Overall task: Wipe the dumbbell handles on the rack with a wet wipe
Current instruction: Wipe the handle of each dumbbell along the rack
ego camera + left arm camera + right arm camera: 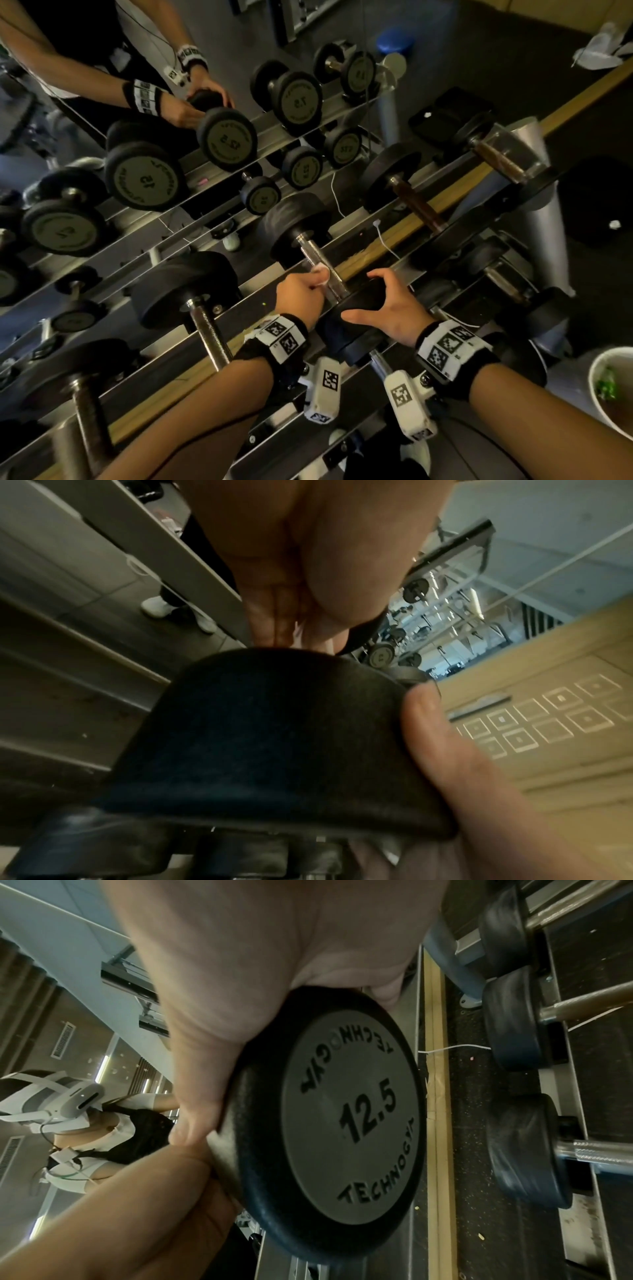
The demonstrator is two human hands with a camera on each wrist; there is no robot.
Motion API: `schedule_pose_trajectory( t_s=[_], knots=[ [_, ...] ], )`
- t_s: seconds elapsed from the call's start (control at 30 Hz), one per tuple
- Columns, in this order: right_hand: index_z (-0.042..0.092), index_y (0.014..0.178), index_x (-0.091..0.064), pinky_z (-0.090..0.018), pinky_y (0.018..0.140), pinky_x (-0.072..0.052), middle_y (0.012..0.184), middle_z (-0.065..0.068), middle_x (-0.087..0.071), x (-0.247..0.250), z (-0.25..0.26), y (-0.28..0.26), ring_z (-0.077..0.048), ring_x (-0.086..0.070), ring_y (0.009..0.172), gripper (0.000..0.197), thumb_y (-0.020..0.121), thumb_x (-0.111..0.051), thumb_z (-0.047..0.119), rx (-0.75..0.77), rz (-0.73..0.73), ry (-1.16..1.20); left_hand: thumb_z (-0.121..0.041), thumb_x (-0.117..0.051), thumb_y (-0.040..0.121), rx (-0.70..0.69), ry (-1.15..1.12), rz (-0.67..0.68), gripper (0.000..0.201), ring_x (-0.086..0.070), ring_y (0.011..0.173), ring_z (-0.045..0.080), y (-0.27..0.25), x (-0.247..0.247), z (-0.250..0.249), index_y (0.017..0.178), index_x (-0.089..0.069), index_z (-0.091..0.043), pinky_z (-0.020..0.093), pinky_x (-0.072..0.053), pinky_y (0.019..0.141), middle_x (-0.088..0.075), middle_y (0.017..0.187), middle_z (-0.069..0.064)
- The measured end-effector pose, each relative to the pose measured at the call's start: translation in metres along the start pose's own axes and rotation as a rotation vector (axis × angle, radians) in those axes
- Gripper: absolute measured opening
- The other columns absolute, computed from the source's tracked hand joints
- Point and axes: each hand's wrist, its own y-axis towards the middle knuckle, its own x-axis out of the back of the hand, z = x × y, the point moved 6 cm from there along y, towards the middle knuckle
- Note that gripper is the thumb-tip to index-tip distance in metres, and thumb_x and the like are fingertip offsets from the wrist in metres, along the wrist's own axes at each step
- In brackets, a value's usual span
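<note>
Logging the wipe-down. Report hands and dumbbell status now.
Left hand pinches white wet wipe against knurled steel handle. Right hand grips black 12.5 dumbbell head. Nothing obstructing.

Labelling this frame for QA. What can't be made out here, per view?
- Wet wipe: head view shows only a small white bit past the left hand; left wrist view hides it behind the fingers.
- Dumbbell handle: its near end is covered by both hands; not visible in either wrist view.
- Right hand grips the 12.5 dumbbell head; its fingertips are hidden behind the head.
- Cup contents: cut off by the frame edge.
</note>
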Motion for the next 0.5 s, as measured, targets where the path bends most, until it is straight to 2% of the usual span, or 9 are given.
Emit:
schedule_pose_trajectory(
  t_s=[0.17,0.2,0.27,0.33,0.37,0.43,0.5],
  knots=[
    [0.037,0.128,-0.038,-0.038,0.101,-0.047,0.132,0.002,-0.044,0.001,0.003,-0.002,-0.018,-0.046,0.121,0.091,0.054,-0.088,0.055,0.0,0.0,0.007,-0.029,-0.06,0.096,-0.066,0.147,0.098,0.021,-0.065,0.104,0.014,-0.011,-0.003,-0.003,0.109,-0.074,-0.039,0.029,-0.051,0.096,-0.073,0.109,-0.008],
    [0.036,0.129,-0.039,-0.04,0.102,-0.046,0.133,0.001,-0.044,0.002,0.003,-0.003,-0.018,-0.046,0.122,0.091,0.055,-0.088,0.053,-0.001,0.002,0.007,-0.028,-0.061,0.095,-0.072,0.144,0.137,0.021,-0.065,0.104,0.011,-0.011,-0.003,-0.002,0.106,-0.075,-0.04,0.025,-0.051,0.093,-0.073,0.108,-0.011],
    [0.035,0.131,-0.038,-0.043,0.104,-0.046,0.136,0.001,-0.043,0.002,0.004,-0.003,-0.019,-0.045,0.125,0.091,0.056,-0.088,0.051,-0.008,0.016,0.012,-0.027,-0.063,0.093,-0.072,0.165,0.258,0.022,-0.066,0.097,0.003,-0.011,-0.001,-0.002,0.095,-0.075,-0.046,0.015,-0.051,0.079,-0.072,0.101,-0.019],
    [0.036,0.131,-0.038,-0.04,0.103,-0.045,0.137,0.001,-0.042,0.002,0.004,-0.003,-0.019,-0.044,0.125,0.091,0.057,-0.088,0.051,-0.009,0.027,0.01,-0.025,-0.064,0.091,-0.061,0.183,0.301,0.025,-0.064,0.086,-0.003,-0.009,0.008,-0.005,0.087,-0.075,-0.047,0.009,-0.049,0.065,-0.071,0.089,-0.022],
    [0.036,0.131,-0.038,-0.038,0.102,-0.044,0.137,0.002,-0.041,0.002,0.004,-0.003,-0.018,-0.043,0.125,0.091,0.056,-0.088,0.052,-0.009,0.027,0.01,-0.022,-0.064,0.091,-0.05,0.163,0.247,0.027,-0.064,0.081,-0.004,-0.005,0.02,-0.008,0.085,-0.074,-0.046,0.01,-0.049,0.062,-0.071,0.085,-0.022],
    [0.036,0.131,-0.038,-0.038,0.103,-0.043,0.138,0.002,-0.041,0.002,0.004,-0.004,-0.017,-0.042,0.125,0.095,0.053,-0.087,0.056,-0.013,0.033,0.02,-0.021,-0.061,0.092,-0.055,0.097,0.025,0.029,-0.061,0.07,-0.005,0.007,0.05,-0.018,0.088,-0.074,-0.046,0.013,-0.047,0.058,-0.07,0.08,-0.02],
    [0.037,0.132,-0.037,-0.043,0.106,-0.043,0.139,0.002,-0.04,0.001,0.004,-0.004,-0.018,-0.042,0.127,0.1,0.047,-0.085,0.061,-0.025,0.045,0.032,-0.033,-0.061,0.094,-0.134,0.095,-0.132,0.019,-0.061,0.069,0.001,0.016,0.072,-0.034,0.099,-0.074,-0.045,0.013,-0.044,0.058,-0.071,0.08,-0.016]
  ],
)
